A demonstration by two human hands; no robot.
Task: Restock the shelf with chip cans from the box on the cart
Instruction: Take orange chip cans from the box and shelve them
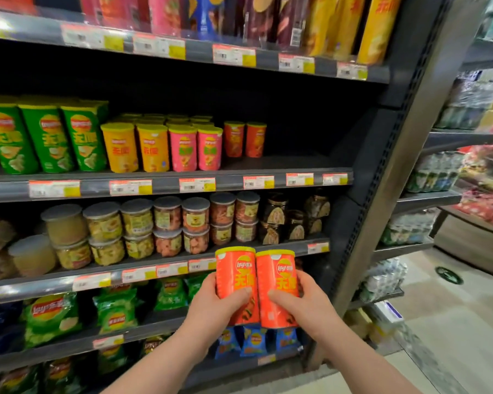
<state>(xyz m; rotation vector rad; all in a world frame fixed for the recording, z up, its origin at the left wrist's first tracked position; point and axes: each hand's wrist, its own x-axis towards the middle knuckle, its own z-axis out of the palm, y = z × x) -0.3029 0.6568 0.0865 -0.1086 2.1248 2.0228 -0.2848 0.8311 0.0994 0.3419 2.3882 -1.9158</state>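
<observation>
The left hand (219, 304) gripped one orange can (235, 273) and the right hand (299, 305) gripped a second can (276, 280), thumbs laid across the fronts. The two stood upright and touching between the hands, yellow lids up. Well above the hands and a little to their left, two matching cans (244, 139) stood on the shelf (296, 163), with bare board to their right. Such cans were probably light and stiff-walled, their glossy wrap a little slippery, so a firm hold round the middle of the body looked safest, not by the lid, which might pop off. Neither box nor cart was in view.
</observation>
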